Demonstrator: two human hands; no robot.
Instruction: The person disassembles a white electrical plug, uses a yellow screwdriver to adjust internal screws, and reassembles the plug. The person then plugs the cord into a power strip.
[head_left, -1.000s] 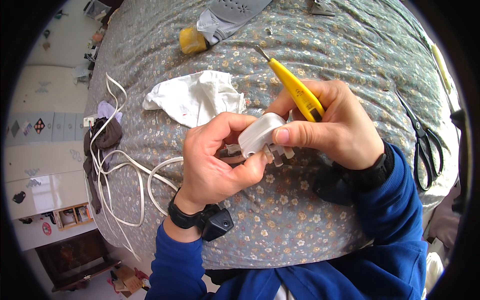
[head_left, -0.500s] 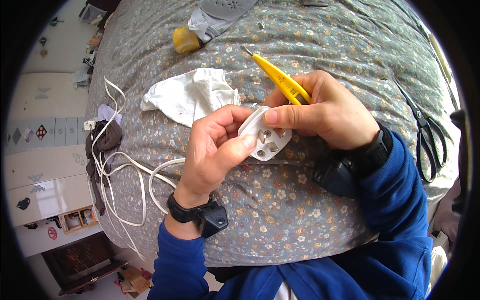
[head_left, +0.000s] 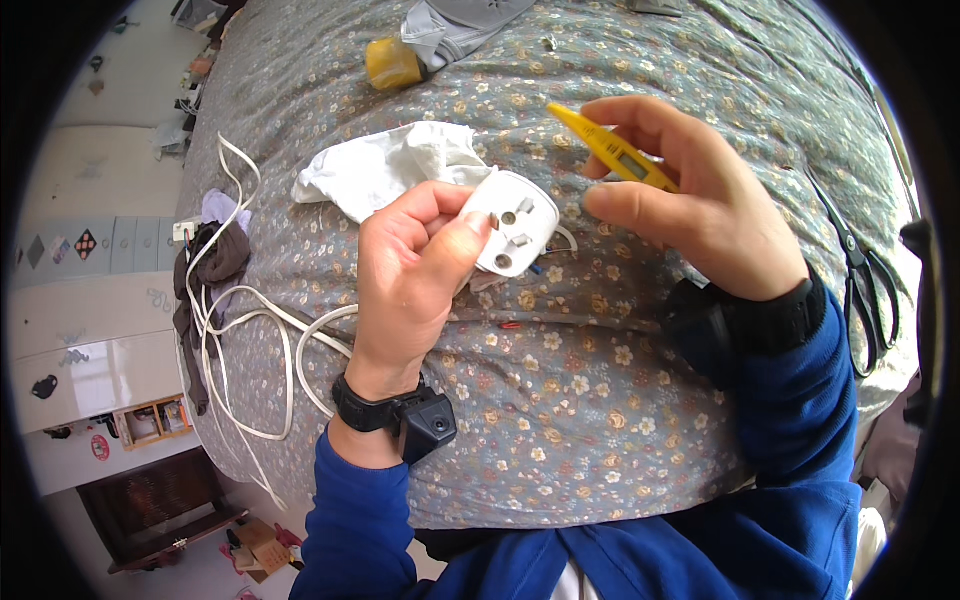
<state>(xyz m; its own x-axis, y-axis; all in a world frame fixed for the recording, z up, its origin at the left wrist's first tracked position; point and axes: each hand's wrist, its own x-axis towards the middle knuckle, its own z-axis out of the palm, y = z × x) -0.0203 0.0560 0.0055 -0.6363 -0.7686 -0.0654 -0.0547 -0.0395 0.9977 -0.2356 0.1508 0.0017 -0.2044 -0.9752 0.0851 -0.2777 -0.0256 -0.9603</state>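
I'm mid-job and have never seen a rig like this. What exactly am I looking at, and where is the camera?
There's no machine here: these are a person's own bare hands. The view comes from a wide camera worn on the person's head, looking down, so edges look curved. The left hand grips a white plug, prongs facing the camera. The right hand, apart from the plug, holds a yellow tool. On the flowered cloth lie a white rag, a looped white cable and, at right, black scissors.

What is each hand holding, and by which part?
Left hand: white plug, by its left edge, thumb on the pin face. Right hand: yellow pen-shaped tool, by its handle end.
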